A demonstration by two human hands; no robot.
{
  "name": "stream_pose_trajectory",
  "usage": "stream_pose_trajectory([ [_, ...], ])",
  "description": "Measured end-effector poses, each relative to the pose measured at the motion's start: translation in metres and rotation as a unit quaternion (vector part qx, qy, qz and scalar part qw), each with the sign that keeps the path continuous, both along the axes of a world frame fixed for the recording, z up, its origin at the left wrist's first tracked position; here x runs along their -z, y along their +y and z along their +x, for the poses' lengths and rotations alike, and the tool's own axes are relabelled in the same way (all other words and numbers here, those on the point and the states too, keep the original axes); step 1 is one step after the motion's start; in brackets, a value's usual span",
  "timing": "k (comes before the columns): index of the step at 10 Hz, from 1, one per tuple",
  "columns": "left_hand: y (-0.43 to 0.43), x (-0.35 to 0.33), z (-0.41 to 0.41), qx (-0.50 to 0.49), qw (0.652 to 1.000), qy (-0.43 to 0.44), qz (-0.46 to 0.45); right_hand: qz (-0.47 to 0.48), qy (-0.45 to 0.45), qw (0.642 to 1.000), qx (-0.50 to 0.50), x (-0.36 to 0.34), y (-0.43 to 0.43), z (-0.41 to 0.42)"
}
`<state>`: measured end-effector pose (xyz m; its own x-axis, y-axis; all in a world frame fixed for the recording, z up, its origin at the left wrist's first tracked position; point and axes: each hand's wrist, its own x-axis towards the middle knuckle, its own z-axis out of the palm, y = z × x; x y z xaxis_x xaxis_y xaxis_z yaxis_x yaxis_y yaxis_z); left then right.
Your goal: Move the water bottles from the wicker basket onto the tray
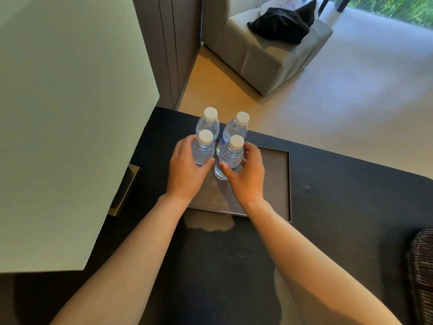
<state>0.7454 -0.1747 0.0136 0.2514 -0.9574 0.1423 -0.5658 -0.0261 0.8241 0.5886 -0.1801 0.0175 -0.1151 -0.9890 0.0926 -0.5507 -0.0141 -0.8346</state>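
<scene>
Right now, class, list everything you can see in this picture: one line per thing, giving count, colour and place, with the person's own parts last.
Water bottles: four, clear with white caps, upright in a tight two-by-two cluster on the tray's far left part.
Tray: one, dark brown, flat on the table.
Table: one, black, across the foreground.
Wicker basket: one, dark brown, at the right edge, only partly in view.
Lampshade: one, pale green-white, large, at left.
Armchair: one, light grey, on the floor beyond the table.
Black cloth: one, heaped on the armchair.
Floor: pale beige.
Left hand: grip closed around the near left bottle.
Right hand: grip closed around the near right bottle.
</scene>
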Motion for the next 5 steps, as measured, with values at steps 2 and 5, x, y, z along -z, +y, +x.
stream_pose_trajectory([
  [2,0.001,-0.002,-0.002,-0.001,1.000,-0.001,0.005,0.005,-0.001,1.000,-0.009,0.002,0.001,-0.001],
  [5,0.023,-0.018,-0.010,-0.024,0.997,0.011,0.077,0.014,-0.006,0.999,-0.031,-0.008,0.019,-0.004],
])
